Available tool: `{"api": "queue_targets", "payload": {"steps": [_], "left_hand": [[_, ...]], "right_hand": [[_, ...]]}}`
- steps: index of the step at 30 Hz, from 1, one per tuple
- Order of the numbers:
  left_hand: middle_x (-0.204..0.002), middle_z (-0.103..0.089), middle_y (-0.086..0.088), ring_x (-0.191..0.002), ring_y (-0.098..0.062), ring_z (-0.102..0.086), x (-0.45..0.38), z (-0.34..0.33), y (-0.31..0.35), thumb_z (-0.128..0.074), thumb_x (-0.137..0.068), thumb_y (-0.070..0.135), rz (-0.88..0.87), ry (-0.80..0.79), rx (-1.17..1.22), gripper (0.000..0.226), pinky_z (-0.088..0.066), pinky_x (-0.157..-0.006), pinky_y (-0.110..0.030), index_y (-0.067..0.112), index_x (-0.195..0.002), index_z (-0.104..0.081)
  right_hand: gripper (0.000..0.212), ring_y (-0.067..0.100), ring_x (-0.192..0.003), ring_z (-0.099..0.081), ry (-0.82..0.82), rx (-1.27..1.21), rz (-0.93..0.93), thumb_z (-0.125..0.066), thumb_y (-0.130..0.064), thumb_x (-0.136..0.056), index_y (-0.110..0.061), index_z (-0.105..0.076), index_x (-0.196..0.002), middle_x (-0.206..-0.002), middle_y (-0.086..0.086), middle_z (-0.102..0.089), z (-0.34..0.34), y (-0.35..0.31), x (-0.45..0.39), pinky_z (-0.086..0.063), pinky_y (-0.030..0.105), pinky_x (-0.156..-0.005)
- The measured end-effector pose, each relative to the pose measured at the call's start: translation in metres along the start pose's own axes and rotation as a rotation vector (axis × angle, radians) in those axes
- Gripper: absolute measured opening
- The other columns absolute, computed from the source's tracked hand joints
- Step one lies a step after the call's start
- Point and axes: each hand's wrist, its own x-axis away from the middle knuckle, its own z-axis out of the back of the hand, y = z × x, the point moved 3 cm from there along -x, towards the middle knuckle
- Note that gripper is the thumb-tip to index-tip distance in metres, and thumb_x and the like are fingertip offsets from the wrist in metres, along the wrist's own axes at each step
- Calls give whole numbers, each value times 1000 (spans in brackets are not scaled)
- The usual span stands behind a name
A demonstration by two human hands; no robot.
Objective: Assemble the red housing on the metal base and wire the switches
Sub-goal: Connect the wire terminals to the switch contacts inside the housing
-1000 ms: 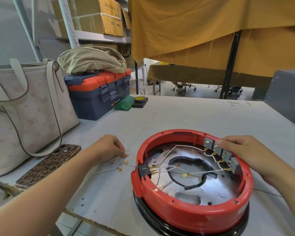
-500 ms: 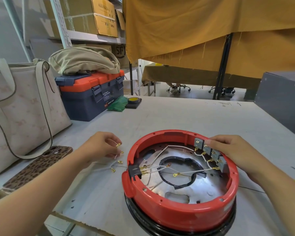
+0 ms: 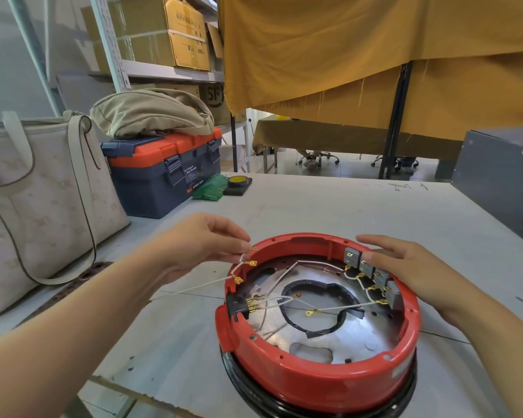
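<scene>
**Loose leads over the rim: snag and mis-wire risk**

Red housing [image 3: 320, 384] sits seated on the metal base [image 3: 338, 336], near the front edge of the tabletop [image 3: 314, 206]. All positions below are given from the housing.

- Left hand [image 3: 194, 248] at the housing's left rim, fingers [image 3: 239, 244] pinching a bundle of white wires [image 3: 200, 286] with brass spade terminals [image 3: 253, 263]. Wire tails trail off to the left over the tabletop.
- Right hand [image 3: 405, 267] on the right rim, fingers straight and flat, gripping nothing, resting beside the row of grey switches [image 3: 372, 271].
- Several leads already run across the inside to the black connector [image 3: 237, 306] on the left wall.

Risks, as I judge them:
- Several terminals hang from one pinch; one could slip free or the wrong one could go onto a tab.
- Dragging the bundle across may catch seated leads and tug them off.
- Pushing a spade on at an angle may bend the tab; the flat hand must brace the housing against sliding.
</scene>
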Motion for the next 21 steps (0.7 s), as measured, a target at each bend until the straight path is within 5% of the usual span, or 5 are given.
{"api": "queue_targets", "payload": {"steps": [4, 9, 13, 17, 21], "left_hand": [[-79, -74, -15, -70, -19, -72, 0, -20, 13, -67, -78, -6, -7, -66, -29, 11, -54, -57, -15, 1, -86, -71], [-71, -71, -14, -64, -20, -71, -2, -53, 20, -65, -80, -9, -40, -165, -36, 9, -53, -54, -15, -2, -86, -67], [-70, -70, -15, -64, -23, -71, -7, -79, 19, -65, -82, -6, -32, -249, -73, 11, -55, -56, -18, -1, -90, -64], [-75, -70, -18, -63, -21, -71, -13, -100, 17, -63, -84, -6, 44, -339, -108, 7, -55, -56, -17, -1, -86, -66], [-68, -71, -9, -60, -17, -71, -18, -112, 15, -64, -82, -4, 85, -362, -142, 9, -53, -51, -16, 4, -81, -69]], "right_hand": [[17, 9, -87, -65, 61, 63, 26, -58, -24, -90, -34, -67, -102, -96, -11, -70, 1, -5, 2, -49, 22, -76], [3, 9, -79, -61, 127, 196, 44, -64, -26, -85, -26, -67, -86, -86, -6, -68, 4, -9, 4, -48, 23, -67], [15, 5, -71, -57, 129, 342, 72, -65, -39, -83, -24, -64, -83, -82, -4, -67, 6, -10, 4, -38, 17, -56], [16, 2, -65, -60, 91, 258, 71, -65, -41, -84, -28, -66, -93, -81, -6, -66, 5, -7, -1, -46, 23, -64], [28, 3, -94, -65, -73, -160, 11, -64, -21, -87, -23, -64, -115, -109, -7, -69, -6, -1, -5, -49, 19, -84]]}}
